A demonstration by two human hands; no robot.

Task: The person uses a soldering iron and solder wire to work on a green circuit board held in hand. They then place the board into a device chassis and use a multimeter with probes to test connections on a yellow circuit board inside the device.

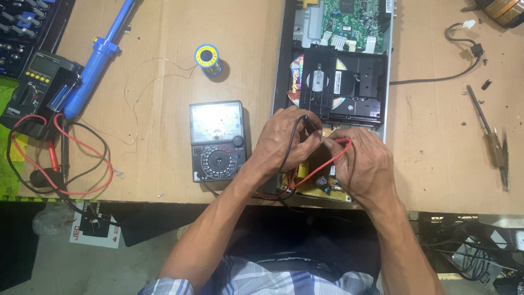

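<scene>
A black test probe (310,123) is held in the left hand (286,143), with the fingers curled tight around it. A red test probe (343,142) is held in the right hand (363,164), and those fingers are closed on it too. Both hands are placed close together over a yellow circuit board (316,186) at the near end of an opened disc player (338,65). The tips of the probes are hidden by the fingers, so it cannot be told what spot on the board is touched.

A black wire (289,150) and a red wire (322,164) are seen running from the probes, over the hands, down toward the table edge. An analog multimeter (218,141) with a white dial face is laid flat just to the left of the left hand.

Inside the player, a black disc tray (349,82) with a colourful disc (297,74) under it is seen, and a green circuit board (352,19) lies behind it.

Farther left on the wooden table (164,65), a spool of solder wire (209,59), a blue desoldering pump (101,54) and a second, dark digital multimeter (33,90) with red and black leads are laid. Well to the right, a screwdriver (486,128) is laid on the table.
</scene>
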